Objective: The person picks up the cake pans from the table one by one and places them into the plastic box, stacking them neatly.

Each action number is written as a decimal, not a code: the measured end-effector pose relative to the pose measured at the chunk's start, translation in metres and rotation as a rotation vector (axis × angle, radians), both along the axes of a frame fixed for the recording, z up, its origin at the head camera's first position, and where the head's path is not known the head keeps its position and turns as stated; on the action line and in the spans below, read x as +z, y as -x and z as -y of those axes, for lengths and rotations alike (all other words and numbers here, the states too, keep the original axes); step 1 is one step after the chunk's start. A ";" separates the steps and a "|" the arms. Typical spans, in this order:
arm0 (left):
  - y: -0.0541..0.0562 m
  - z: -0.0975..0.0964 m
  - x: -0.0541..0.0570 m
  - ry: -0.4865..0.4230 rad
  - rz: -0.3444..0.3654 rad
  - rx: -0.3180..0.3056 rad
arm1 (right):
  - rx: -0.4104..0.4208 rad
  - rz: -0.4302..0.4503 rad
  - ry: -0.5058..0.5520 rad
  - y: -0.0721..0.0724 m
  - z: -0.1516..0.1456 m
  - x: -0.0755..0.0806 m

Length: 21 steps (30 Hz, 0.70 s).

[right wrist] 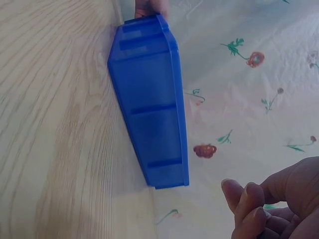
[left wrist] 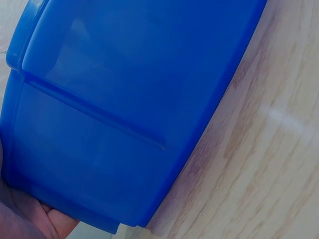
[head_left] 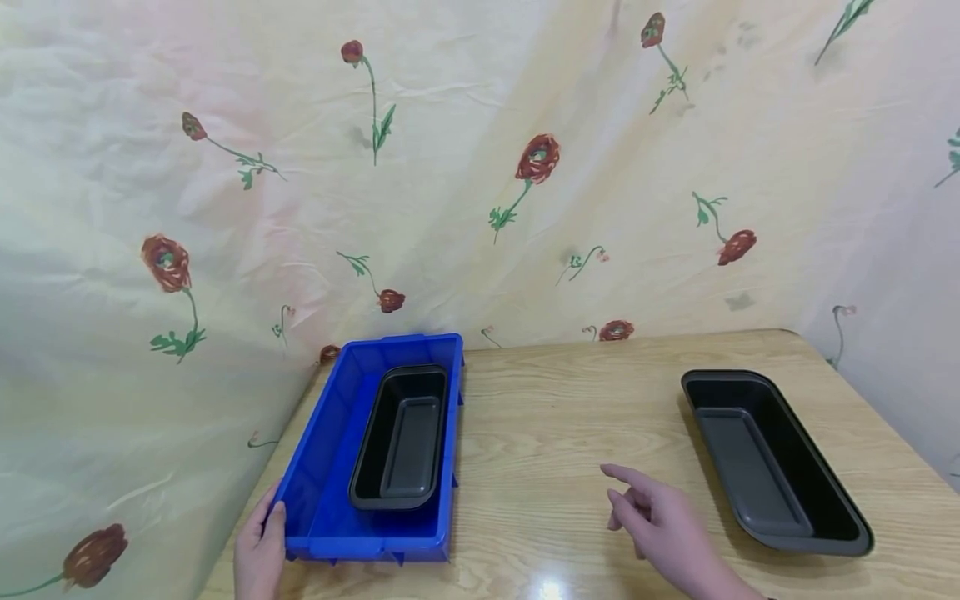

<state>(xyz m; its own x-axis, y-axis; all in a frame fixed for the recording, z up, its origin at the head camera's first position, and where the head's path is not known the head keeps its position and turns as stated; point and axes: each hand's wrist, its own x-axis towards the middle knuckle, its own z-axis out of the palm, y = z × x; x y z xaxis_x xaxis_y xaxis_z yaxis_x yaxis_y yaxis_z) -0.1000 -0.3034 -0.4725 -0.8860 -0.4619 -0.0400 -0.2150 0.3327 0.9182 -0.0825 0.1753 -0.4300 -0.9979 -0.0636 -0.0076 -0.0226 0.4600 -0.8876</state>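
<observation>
A blue plastic bin stands at the left of the wooden table, with a dark loaf pan inside it. My left hand grips the bin's near left corner, thumb and fingers on either side of the rim. In the left wrist view the bin's outer wall fills most of the picture, and part of the left hand shows at its lower edge. My right hand hovers over the table with fingers loosely bent, holding nothing. Right of it lies a second, larger dark loaf pan.
The wooden table extends between the bin and the larger pan. Behind it and along the sides hangs a pale cloth printed with red flowers, reaching the table's edges.
</observation>
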 end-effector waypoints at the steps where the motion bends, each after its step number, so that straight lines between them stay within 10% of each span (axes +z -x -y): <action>1: 0.000 0.000 0.000 0.000 -0.002 0.002 | -0.012 0.011 0.000 -0.001 -0.003 0.000; 21: 0.001 0.000 0.000 -0.043 0.010 -0.007 | -0.168 0.130 -0.181 -0.013 -0.065 -0.005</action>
